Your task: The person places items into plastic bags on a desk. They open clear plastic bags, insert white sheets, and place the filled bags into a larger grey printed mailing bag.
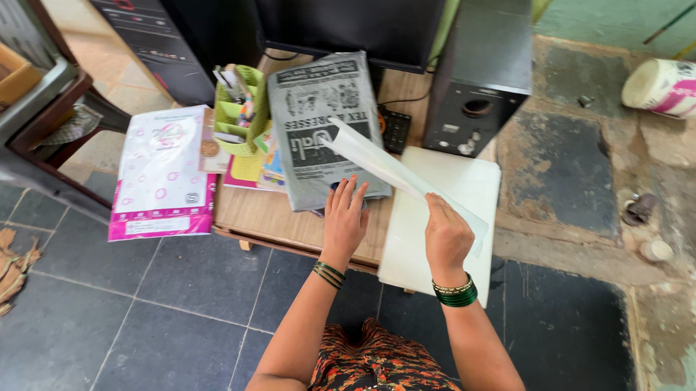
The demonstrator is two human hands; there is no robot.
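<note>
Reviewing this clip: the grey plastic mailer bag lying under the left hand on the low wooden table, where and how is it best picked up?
Probably at the near edge of the grey mailer bag, coming from the person's side. It lies flat, that edge points toward the table's front, and the left hand already rests there; the right hand is busy lifting a white sheet.

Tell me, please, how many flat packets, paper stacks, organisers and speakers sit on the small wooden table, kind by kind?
Grey plastic packets: 1, under the left hand
Pink-and-white packets: 1, overhanging the table's left edge
White paper stacks: 1, its top sheet lifted by the right hand
Green organisers: 1
Black speakers: 1
Total: 5
</note>
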